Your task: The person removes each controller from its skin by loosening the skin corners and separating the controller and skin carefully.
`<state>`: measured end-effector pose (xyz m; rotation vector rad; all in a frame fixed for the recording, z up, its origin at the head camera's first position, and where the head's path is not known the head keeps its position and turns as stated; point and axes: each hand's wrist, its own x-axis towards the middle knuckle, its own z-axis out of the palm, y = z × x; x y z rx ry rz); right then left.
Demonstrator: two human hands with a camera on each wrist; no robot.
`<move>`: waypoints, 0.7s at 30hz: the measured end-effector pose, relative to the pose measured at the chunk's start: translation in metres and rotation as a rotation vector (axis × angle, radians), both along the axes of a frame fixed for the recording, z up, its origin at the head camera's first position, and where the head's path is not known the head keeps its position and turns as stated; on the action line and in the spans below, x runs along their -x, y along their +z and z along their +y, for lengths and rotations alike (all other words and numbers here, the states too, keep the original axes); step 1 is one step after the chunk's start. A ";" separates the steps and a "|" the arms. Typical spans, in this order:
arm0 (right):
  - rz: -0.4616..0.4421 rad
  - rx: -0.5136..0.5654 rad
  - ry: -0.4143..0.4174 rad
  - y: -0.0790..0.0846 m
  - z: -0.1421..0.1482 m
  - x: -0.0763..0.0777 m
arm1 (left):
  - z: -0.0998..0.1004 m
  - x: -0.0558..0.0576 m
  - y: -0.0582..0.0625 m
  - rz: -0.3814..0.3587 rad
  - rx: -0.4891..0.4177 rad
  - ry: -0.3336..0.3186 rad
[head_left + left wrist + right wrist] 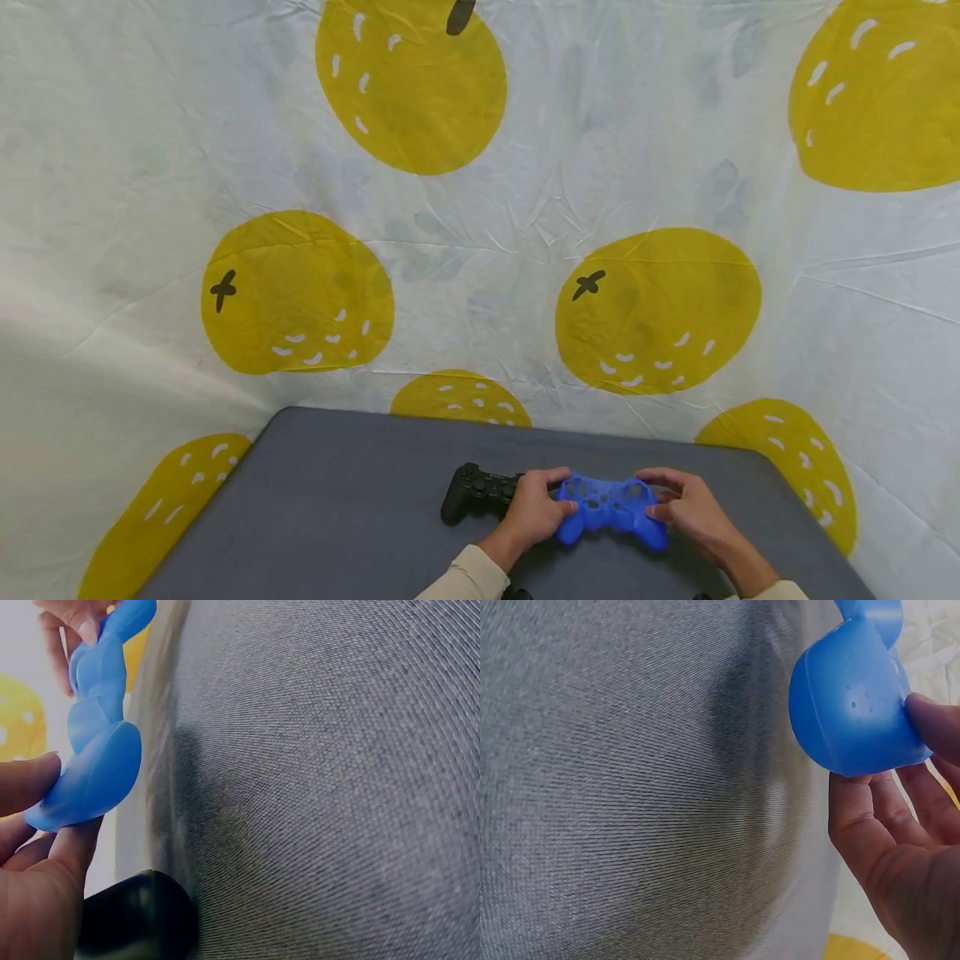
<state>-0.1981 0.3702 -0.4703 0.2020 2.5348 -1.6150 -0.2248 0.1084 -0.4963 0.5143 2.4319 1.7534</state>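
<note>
A blue silicone controller cover (604, 505), with holes where buttons and sticks sit, is held up just above the grey table. My left hand (531, 510) pinches its left end between thumb and fingers. At the other end, my right hand (688, 507) pinches it the same way, thumb in front and fingers behind. A black game controller (474, 493) lies on the table beside my left hand, which hides its right part. In the left wrist view the cover (97, 742) appears edge-on, while the right wrist view shows its rounded right grip (859, 705).
The grey cloth-covered table (330, 500) has rounded far corners. Behind it hangs a pale curtain (480, 317) printed with large yellow fruit. Small dark objects (517, 593) peek in at the bottom edge of the head view, too little visible to identify.
</note>
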 end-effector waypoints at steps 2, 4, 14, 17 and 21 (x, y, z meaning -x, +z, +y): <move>0.004 -0.006 0.007 -0.003 -0.001 0.001 | 0.000 0.000 -0.002 0.021 0.054 0.003; -0.001 -0.015 0.006 -0.006 -0.001 0.001 | 0.000 -0.001 -0.004 0.043 0.102 -0.001; -0.036 -0.090 -0.009 -0.013 -0.006 0.009 | -0.004 -0.003 0.005 0.139 0.287 -0.017; -0.012 -0.113 0.005 -0.014 -0.003 0.010 | -0.002 -0.004 0.010 0.180 0.343 -0.034; 0.038 -0.213 0.060 -0.011 0.004 0.012 | -0.004 -0.003 0.018 0.219 0.386 -0.073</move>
